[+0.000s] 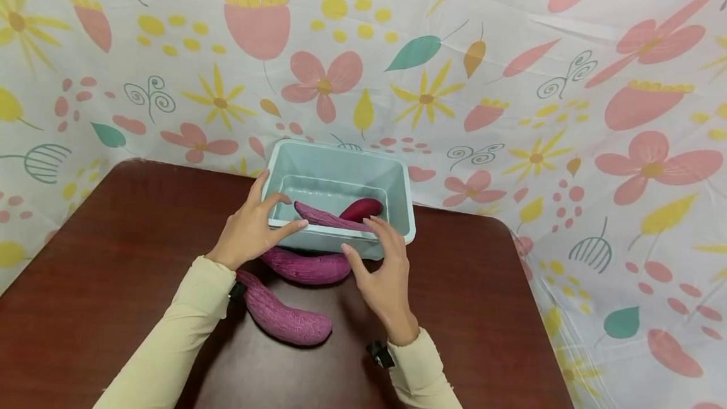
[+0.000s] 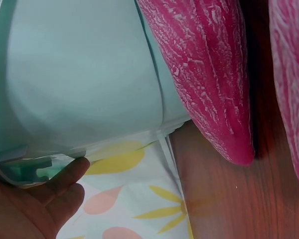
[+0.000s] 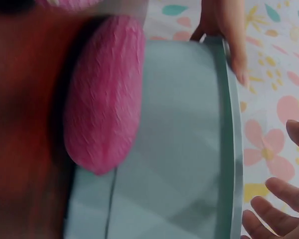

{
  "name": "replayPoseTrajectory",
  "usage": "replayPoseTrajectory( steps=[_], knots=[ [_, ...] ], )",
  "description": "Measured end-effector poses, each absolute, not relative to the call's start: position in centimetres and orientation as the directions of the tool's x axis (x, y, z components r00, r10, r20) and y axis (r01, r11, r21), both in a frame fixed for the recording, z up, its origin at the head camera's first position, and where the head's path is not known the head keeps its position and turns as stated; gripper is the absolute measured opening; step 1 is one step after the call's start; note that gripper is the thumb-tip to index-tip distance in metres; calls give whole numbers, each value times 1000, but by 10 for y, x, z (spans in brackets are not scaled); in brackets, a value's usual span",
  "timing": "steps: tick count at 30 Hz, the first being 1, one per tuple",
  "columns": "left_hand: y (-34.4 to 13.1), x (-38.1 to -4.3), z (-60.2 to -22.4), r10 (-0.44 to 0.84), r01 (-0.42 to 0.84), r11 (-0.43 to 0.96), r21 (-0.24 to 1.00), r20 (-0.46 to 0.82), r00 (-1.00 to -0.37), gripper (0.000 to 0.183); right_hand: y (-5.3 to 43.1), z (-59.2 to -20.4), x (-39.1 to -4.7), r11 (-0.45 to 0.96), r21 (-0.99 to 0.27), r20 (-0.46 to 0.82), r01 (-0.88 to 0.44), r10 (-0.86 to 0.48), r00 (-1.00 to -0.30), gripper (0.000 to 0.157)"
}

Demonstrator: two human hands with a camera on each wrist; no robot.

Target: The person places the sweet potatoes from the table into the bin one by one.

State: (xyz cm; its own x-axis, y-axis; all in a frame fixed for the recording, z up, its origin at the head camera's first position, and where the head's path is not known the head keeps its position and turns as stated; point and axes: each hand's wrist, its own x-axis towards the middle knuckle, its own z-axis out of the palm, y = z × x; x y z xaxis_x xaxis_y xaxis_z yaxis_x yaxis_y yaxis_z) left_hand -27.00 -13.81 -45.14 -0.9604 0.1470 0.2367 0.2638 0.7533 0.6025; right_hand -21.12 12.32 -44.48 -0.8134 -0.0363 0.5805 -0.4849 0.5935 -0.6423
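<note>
A pale blue plastic bin (image 1: 341,158) stands near the back of the table. Inside it lie a long, rough-skinned purple vegetable (image 1: 326,216) and a smoother dark red-purple one (image 1: 363,208). My left hand (image 1: 247,229) holds the bin's left front corner, thumb over the front rim; its fingers (image 2: 65,186) curl at the end rim in the left wrist view. Over the right front corner, my right hand (image 1: 383,270) has fingers and thumb spread, standing apart from the rim in the right wrist view. One curved purple vegetable (image 1: 309,268) lies along the bin's front wall.
Another curved, rough purple vegetable (image 1: 286,317) lies on the dark brown table (image 1: 454,308) nearer the front, beside the left wrist. A flower-printed cloth (image 1: 483,81) hangs right behind the table and bin. Both wrists wear black straps.
</note>
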Motion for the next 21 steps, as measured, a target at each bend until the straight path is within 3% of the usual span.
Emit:
replayPoseTrajectory(
  steps=[13, 21],
  knots=[
    [-138, -272, -451, 143, 257, 741, 620, 228, -963, 61, 116, -462, -182, 543, -634, 622, -551, -66, -781, 48],
    [-139, -271, -452, 149, 263, 745, 613, 232, -961, 62, 110, -477, -166, 532, -666, 560, -523, -107, -822, 50]
  ],
)
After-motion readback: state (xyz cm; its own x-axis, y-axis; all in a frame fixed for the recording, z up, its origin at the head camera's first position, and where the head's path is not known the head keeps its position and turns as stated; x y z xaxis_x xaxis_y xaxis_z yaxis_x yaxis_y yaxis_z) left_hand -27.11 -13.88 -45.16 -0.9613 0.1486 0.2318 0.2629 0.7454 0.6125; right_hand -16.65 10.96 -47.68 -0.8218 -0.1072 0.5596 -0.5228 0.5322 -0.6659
